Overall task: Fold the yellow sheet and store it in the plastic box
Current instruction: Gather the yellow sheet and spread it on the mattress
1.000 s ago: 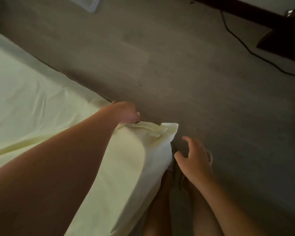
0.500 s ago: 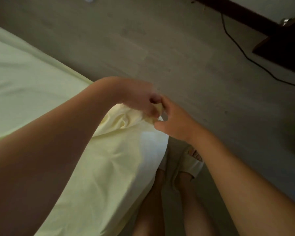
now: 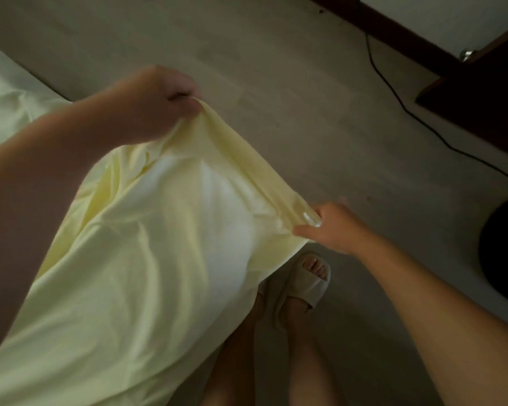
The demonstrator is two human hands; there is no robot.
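From the head view, a pale wood-grain floor [image 3: 276,83] fills the room's visible part, edged at the top right by a dark baseboard [image 3: 393,33]. A black cable [image 3: 393,95] trails across the floor past a dark piece of furniture [image 3: 481,112] with a small metal knob [image 3: 465,55].

The yellow sheet [image 3: 159,259] is held up above the floor. Its gathered top edge stretches taut on a diagonal from upper left to lower right between the two hands, and the cloth drapes from there toward the lower left corner. The left hand [image 3: 156,104] clenches one end of that edge in curled fingers; the right hand [image 3: 332,227] pinches the other end between thumb and fingers.

The sheet runs off the left and bottom edges and covers most of one leg. A beige slipper [image 3: 308,282] shows below its hem. A dark round object [image 3: 505,253] is cut off at the right edge and cannot be made out.
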